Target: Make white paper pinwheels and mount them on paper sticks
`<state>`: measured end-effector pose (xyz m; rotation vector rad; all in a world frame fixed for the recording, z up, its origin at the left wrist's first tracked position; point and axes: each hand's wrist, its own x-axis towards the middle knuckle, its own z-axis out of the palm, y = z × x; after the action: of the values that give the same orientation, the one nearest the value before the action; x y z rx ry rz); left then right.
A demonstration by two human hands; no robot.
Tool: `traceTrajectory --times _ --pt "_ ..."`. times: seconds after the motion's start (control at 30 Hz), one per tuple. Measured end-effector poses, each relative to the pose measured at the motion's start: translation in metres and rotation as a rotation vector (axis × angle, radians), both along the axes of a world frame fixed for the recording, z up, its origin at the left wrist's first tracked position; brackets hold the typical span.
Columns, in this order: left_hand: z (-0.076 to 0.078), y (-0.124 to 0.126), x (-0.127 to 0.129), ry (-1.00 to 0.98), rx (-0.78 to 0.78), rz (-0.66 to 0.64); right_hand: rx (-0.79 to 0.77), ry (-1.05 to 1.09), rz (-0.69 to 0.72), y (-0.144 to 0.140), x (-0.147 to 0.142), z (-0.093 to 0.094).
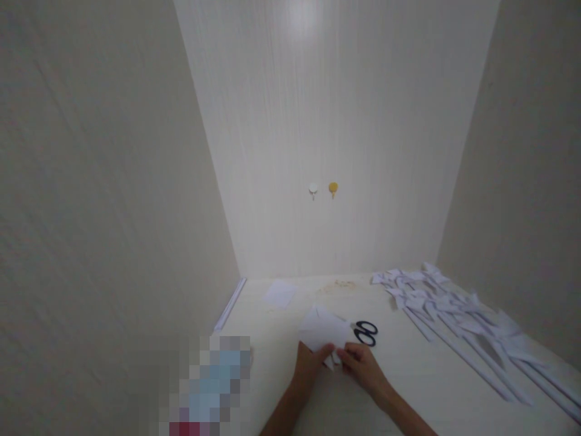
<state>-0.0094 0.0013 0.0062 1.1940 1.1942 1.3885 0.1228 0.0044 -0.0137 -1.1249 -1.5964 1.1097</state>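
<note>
Left hand (310,361): I pinched the paper (323,330).
Right hand (361,362): I gripped its near edge.
Scissors (365,332): just beside, on desk (408,375).

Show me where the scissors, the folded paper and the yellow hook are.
scissors (365,332): head view, on the black handles.
folded paper (323,329): head view, on its flat middle.
yellow hook (333,188): head view, on its round base.

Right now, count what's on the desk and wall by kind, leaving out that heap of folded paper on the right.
Scissors: 1
Loose paper sheets: 2, one under both hands, one further back
Wall hooks: 2, one white, one yellow
Total: 5
</note>
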Motion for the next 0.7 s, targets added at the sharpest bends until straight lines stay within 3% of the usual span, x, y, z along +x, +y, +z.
traceTrajectory --times 0.23,0.4,0.7 --pt "-0.0025 0.0008 -0.0008 -0.043 -0.033 -0.005 -0.046 0.063 0.11 -0.0045 0.0012 0.0037" --pt "-0.0039 -0.0005 -0.0016 -0.079 0.019 -0.084 -0.021 0.039 0.106 -0.0029 0.0005 -0.0003" --pt "-0.0008 0.0009 -0.0011 -0.073 0.021 -0.057 0.015 -0.108 0.042 -0.0046 -0.0006 0.0022"
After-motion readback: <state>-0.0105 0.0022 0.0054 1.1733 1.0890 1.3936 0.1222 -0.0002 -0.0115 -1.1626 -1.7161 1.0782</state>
